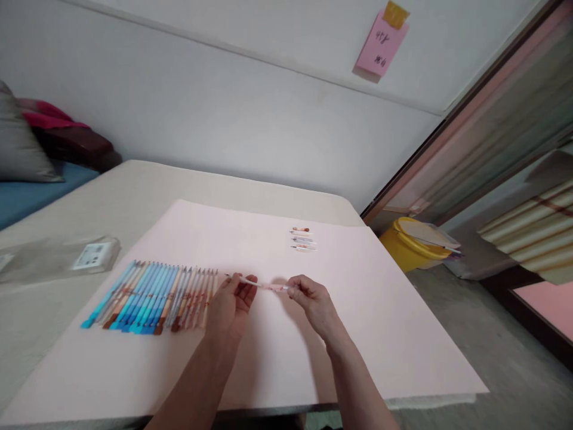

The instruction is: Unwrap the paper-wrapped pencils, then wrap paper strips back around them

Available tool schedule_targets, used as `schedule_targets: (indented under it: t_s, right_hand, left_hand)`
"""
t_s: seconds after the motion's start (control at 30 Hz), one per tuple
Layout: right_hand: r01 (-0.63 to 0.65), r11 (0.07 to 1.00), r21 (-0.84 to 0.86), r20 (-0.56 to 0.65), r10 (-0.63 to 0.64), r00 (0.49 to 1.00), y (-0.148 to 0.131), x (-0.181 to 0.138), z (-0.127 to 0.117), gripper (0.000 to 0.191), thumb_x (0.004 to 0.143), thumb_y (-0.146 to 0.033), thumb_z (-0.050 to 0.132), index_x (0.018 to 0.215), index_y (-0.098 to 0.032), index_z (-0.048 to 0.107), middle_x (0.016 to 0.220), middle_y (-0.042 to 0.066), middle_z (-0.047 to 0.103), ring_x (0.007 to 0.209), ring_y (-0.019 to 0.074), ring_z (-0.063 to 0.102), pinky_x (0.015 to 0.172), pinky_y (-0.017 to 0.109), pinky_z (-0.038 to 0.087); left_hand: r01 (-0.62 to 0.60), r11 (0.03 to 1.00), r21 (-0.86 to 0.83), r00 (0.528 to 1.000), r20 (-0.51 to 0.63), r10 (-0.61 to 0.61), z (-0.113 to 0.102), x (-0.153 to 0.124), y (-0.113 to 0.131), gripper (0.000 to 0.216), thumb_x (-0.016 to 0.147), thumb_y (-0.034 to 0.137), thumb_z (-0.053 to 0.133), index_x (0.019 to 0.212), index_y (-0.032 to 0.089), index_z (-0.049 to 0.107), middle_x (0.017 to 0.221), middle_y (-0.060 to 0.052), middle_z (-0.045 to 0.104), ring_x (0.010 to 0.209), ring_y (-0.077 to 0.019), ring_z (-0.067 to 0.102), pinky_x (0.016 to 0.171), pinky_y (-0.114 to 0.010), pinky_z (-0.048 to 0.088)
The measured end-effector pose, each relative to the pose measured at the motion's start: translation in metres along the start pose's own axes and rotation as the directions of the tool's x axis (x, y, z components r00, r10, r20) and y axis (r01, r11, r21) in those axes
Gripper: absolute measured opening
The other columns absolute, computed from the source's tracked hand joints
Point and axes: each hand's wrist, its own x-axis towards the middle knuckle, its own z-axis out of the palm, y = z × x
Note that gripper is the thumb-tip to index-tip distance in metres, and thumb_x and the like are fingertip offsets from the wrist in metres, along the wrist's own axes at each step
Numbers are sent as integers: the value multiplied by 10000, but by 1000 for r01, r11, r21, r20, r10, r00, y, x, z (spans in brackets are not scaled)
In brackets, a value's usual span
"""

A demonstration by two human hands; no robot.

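Note:
Both my hands hold one thin pale pen [264, 285] level above a pink sheet [277, 346]. My left hand [233, 304] is palm-up, its fingertips curled round the pen's left part. My right hand [311, 298] pinches the pen's right end. Just left of my left hand lies a row of several pens [154, 295], side by side, blue ones to the left and pale orange ones to the right. A few small pen parts [303, 239] lie farther back on the sheet.
The pink sheet covers a beige table [134, 185]. A clear plastic packet with a white label [89, 255] lies at the left. A yellow bucket [409, 242] stands on the floor at the right. Cushions and a blue mattress [27, 191] sit far left.

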Motion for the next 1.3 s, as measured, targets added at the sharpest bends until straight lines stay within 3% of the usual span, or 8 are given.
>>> schedule_targets:
  t_s: [0.3, 0.43, 0.77, 1.1, 1.2, 1.3]
  right_hand:
    - [157, 954, -254, -62, -179, 982, -15, -11, 20, 111, 840, -233, 509, 809, -186, 603, 728, 1, 576, 666, 133, 501, 619, 232, 378]
    - [165, 926, -340, -117, -216, 969, -14, -15, 32, 119, 840, -227, 503, 791, -185, 603, 737, 13, 588, 662, 135, 515, 602, 233, 381]
    - [112, 971, -210, -197, -154, 968, -14, -15, 31, 116, 836, -239, 525, 786, -185, 614, 701, -9, 580, 643, 123, 500, 601, 227, 380]
    - [-7, 999, -31, -121, 3, 993, -4, -12, 31, 136, 842, -272, 527, 768, -185, 600, 625, -20, 540, 610, 127, 495, 580, 227, 377]
    - [50, 993, -111, -95, -61, 994, -3, -13, 32, 152, 885, -288, 474, 884, -193, 592, 669, -10, 564, 639, 134, 531, 604, 229, 403]
    - [223, 905, -362, -81, -269, 960, -2, -13, 34, 212, 923, -297, 401, 972, -185, 575, 778, 37, 596, 711, 157, 536, 656, 259, 409]
  left_hand:
    - [-60, 994, 92, 998, 12, 59, 0, -4, -5, 20, 792, 123, 568, 784, 139, 558, 759, -80, 665, 709, -146, 662, 594, -226, 539]
    - [-81, 987, 141, 996, 37, 77, 2, -6, -6, 18, 795, 144, 572, 792, 141, 556, 796, -92, 670, 719, -138, 657, 605, -216, 531]
    - [-76, 986, 150, 995, 76, 65, 5, -9, -5, 44, 792, 167, 586, 801, 145, 549, 815, -98, 674, 695, -130, 650, 604, -219, 525]
    - [-117, 974, 196, 989, 109, 97, 6, -12, -3, 110, 765, 202, 626, 800, 150, 536, 808, -92, 678, 715, -134, 652, 624, -225, 521]
    - [-128, 973, 194, 989, 101, 110, 6, -12, -2, 115, 754, 201, 634, 793, 153, 537, 807, -89, 680, 714, -135, 654, 623, -230, 523]
    - [-134, 975, 180, 989, 82, 121, 5, -11, -1, 103, 750, 187, 635, 778, 152, 542, 795, -82, 680, 718, -137, 658, 626, -231, 527]
